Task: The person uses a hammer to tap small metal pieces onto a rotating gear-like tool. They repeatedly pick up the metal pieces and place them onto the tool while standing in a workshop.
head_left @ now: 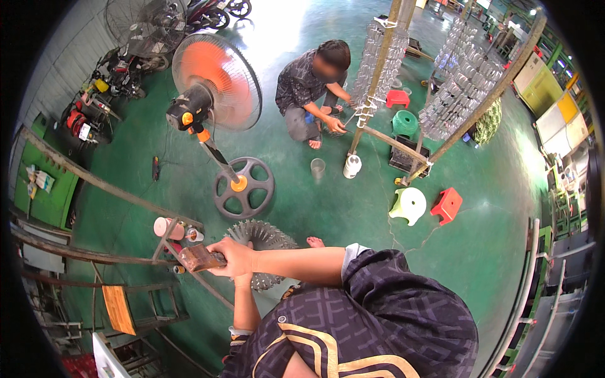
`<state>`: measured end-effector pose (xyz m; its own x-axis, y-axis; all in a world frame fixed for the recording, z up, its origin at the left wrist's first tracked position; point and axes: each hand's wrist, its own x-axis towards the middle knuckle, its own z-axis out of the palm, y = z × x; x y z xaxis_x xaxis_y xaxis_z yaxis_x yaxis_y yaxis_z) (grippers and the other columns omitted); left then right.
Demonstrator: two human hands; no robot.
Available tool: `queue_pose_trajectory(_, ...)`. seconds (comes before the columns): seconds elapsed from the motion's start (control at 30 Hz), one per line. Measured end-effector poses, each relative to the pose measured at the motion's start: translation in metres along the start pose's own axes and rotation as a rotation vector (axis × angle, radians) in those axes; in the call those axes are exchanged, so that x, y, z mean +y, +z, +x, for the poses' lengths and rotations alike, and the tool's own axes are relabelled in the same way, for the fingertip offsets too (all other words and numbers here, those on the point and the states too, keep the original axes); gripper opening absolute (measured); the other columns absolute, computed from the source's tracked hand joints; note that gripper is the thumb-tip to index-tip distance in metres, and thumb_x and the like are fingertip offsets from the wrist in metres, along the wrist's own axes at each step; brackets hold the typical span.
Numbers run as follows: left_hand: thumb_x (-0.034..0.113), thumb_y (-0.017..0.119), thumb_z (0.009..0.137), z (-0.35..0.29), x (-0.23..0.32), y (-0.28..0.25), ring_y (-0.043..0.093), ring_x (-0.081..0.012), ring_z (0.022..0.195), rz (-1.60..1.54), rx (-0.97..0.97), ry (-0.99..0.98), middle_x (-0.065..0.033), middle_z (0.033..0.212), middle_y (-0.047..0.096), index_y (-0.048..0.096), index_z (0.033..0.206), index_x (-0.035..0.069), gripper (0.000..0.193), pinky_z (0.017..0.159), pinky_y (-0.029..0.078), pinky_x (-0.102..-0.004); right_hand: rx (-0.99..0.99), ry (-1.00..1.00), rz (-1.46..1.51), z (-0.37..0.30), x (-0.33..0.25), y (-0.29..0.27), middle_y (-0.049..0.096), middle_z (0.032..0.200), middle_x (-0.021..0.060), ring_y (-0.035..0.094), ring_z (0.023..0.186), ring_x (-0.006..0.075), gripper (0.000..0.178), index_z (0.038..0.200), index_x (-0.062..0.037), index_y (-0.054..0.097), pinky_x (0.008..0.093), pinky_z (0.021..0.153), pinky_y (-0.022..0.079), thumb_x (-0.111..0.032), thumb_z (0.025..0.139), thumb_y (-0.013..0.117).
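My right hand (234, 257) reaches across to the left, its fingers closed round a worn brown block (200, 257) that looks like wood or rusty metal. The block sits over the end of a brown bar; whether they are joined cannot be seen. Just below, my left hand (243, 277) comes up from the lower edge, its fingers mostly hidden behind the right hand. Beside and beneath both hands is a ring of many small grey metal pieces (277, 237), partly covered by my right forearm.
A large orange pedestal fan (217, 82) stands ahead on the left. Beyond it a person (309, 82) crouches at a rack with hanging metal pieces (463, 88). A pale green stool (409, 205) and red stool (447, 206) stand right. Brown rails (113, 192) run along the left.
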<state>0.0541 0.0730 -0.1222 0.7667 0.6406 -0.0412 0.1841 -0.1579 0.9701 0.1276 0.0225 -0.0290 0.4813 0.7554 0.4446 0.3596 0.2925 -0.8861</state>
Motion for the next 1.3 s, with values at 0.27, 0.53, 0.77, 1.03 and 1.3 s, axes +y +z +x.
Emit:
queue_pose_trajectory(0.27,0.016,0.06,0.084,-0.003,0.009,0.029,0.05,-0.0181,0.101,-0.003,-0.106,0.037,-0.0104,0.112,0.054,0.049,0.116,-0.002,0.038,0.088,0.04,-0.0326,0.112,-0.03,0.01,-0.018,-0.011,-0.035,0.057,0.062,0.0153,0.057,0.058,0.0341,0.024,0.081,-0.0023,0.057,0.035,0.053,0.043,-0.016,0.064,0.068)
queue_pose_trajectory(0.53,0.016,0.06,0.084,-0.012,0.036,0.085,0.05,-0.0181,0.101,0.019,-0.254,0.108,-0.0106,0.113,0.054,0.048,0.117,-0.002,0.039,0.088,0.04,-0.0327,0.306,-0.034,0.006,-0.05,-0.049,-0.096,0.055,0.06,0.0169,0.056,0.054,0.0321,0.024,0.081,0.0002,0.057,0.0334,0.051,0.043,-0.012,0.063,0.068)
queue_pose_trajectory(0.77,0.015,0.06,0.085,-0.049,0.063,0.16,0.05,-0.0182,0.101,0.032,-0.408,0.176,-0.0109,0.113,0.054,0.048,0.117,-0.002,0.039,0.088,0.04,-0.0328,0.409,0.024,-0.119,-0.115,-0.097,-0.158,0.058,0.065,0.0176,0.06,0.058,0.0309,0.032,0.088,0.0025,0.059,0.0325,0.053,0.045,-0.013,0.062,0.069)
queue_pose_trajectory(1.03,0.015,0.06,0.085,-0.117,0.098,0.272,0.05,-0.0182,0.102,0.029,-0.611,0.277,-0.0111,0.113,0.054,0.047,0.118,-0.002,0.039,0.088,0.04,-0.033,0.594,0.046,-0.224,-0.215,-0.148,-0.233,0.06,0.068,0.02,0.062,0.063,0.0283,0.037,0.093,0.0048,0.06,0.0328,0.058,0.047,-0.015,0.063,0.068)
queue_pose_trajectory(1.3,0.015,0.06,0.085,-0.213,0.13,0.391,0.05,-0.0183,0.102,-0.014,-0.891,0.383,-0.0114,0.113,0.054,0.047,0.119,-0.001,0.04,0.088,0.04,-0.0332,0.854,0.123,-0.431,-0.327,-0.181,-0.3,0.06,0.068,0.0198,0.062,0.061,0.0276,0.041,0.095,0.0077,0.059,0.0326,0.059,0.048,-0.014,0.061,0.068)
